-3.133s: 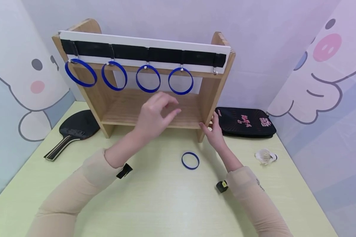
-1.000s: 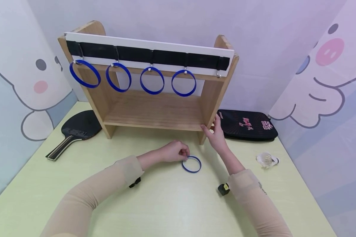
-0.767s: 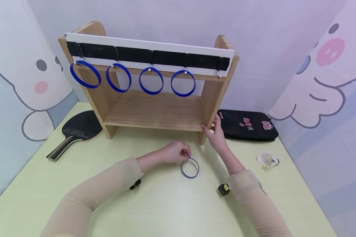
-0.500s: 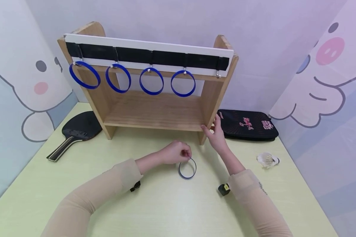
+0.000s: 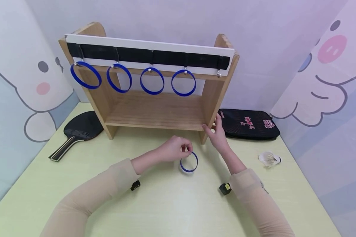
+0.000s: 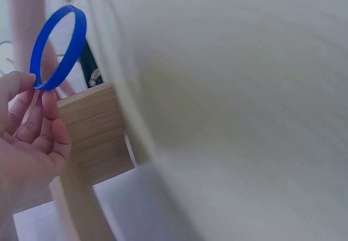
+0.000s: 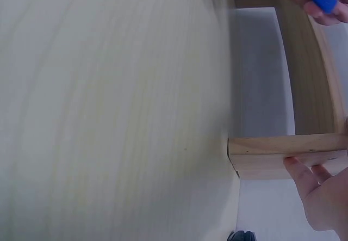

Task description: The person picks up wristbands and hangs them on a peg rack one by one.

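Note:
My left hand (image 5: 175, 149) pinches a thin blue ring (image 5: 197, 161) between thumb and fingertips. The ring stands tilted up, low over the table in front of the shelf. In the left wrist view the ring (image 6: 77, 45) rises from the fingertips. My right hand (image 5: 218, 136) grips the lower right side panel of the wooden shelf (image 5: 157, 112), thumb at its front edge and fingers on the outer side. Along the shelf's top, a white board with a black strip (image 5: 169, 58) carries hooks. Several blue rings (image 5: 172, 86) hang there; the rightmost hook (image 5: 219, 73) is bare.
A black table tennis bat (image 5: 82, 126) lies left of the shelf. To its right are a black zipped case (image 5: 249, 124) and a shuttlecock (image 5: 268, 159). Fabric walls (image 5: 273, 49) stand behind and beside the pale table (image 5: 172, 207).
My left hand came down from the hanging rings to the blue ring on the table, pinched its edge and tipped it up. The right hand stays on the shelf.

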Tool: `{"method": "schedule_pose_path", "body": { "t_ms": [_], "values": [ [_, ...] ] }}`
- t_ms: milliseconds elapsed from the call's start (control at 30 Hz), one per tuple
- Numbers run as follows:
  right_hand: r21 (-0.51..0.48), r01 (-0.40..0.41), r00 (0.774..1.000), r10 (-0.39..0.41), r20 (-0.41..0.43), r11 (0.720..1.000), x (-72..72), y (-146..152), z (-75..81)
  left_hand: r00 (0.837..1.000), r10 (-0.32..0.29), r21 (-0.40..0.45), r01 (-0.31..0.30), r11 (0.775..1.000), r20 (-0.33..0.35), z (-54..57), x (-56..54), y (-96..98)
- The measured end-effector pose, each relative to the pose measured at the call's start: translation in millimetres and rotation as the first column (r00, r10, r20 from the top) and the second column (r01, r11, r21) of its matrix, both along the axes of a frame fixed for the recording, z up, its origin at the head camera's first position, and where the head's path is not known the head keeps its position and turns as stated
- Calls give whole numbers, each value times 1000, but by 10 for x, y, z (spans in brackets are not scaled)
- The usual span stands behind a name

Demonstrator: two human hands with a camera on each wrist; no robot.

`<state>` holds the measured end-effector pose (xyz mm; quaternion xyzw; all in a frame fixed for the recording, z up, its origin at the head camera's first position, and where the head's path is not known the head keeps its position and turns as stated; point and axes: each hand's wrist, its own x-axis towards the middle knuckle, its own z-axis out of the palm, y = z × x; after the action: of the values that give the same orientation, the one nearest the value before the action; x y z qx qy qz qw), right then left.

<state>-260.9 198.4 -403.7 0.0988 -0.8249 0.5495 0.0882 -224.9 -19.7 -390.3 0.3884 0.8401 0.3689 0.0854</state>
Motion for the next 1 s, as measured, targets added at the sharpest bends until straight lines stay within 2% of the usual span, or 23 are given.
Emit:
{"method": "schedule_pose_path", "body": {
  "t_ms": [100,267,467,600,700,867,1000],
  "values": [
    [6,10,1000,-10,6,1000,-48,22,-65,1000,22,-2,-22,1000,-12,89,19,-9],
    [0,8,1000,-8,0,1000,-53,38,-59,998,47,-8,-47,999,-32,264,50,-15],
    [3,-10,1000,10,-7,1000,73,-23,148,994,84,13,-83,996,-70,499,107,-29],
    [2,-11,1000,11,4,1000,132,-73,235,990,111,79,-104,991,-87,704,178,-70],
    [-1,-6,1000,6,5,1000,147,-96,252,986,135,152,-119,981,-102,861,225,-102],
    [-8,-8,1000,8,11,1000,138,-86,229,978,193,258,-166,952,-84,1097,273,-126],
    [-19,-9,1000,9,0,1000,31,-17,48,967,245,333,-210,919,-65,1245,306,-114]
  ]
}}
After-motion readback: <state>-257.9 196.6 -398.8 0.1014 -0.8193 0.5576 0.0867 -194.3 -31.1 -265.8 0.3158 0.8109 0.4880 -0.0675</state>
